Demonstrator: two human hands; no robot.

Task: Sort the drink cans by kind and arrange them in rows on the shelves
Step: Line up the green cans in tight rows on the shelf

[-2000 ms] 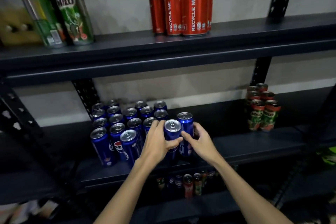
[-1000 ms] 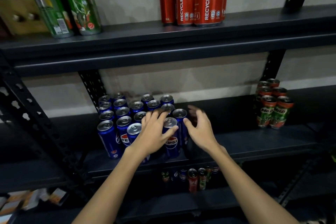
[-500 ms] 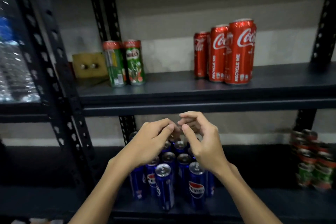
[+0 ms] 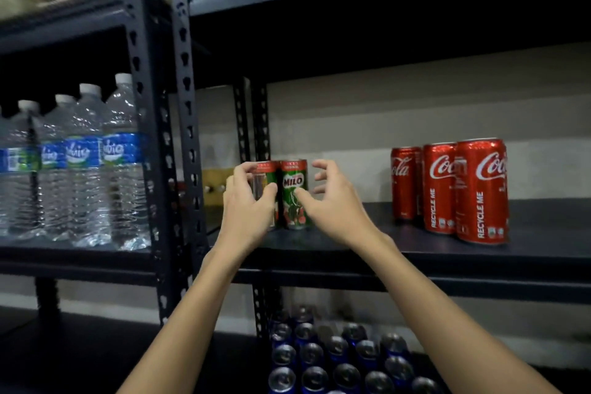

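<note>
While both hands reach toward it, the dark metal shelf carries two groups of cans on its middle board. On the neighbouring rack to the left stand clear plastic water bottles with blue labels, in a row along the front edge. Three tall red Coca-Cola cans stand upright near the right end of the board, touching one another. On the board below, blue cans with silver tops are packed in rows. Two green Milo cans with red rims stand upright side by side near the left end. The left hand curls its fingers and thumb round the left Milo can. The right hand has spread, bent fingers, its thumb touching the right Milo can.
</note>
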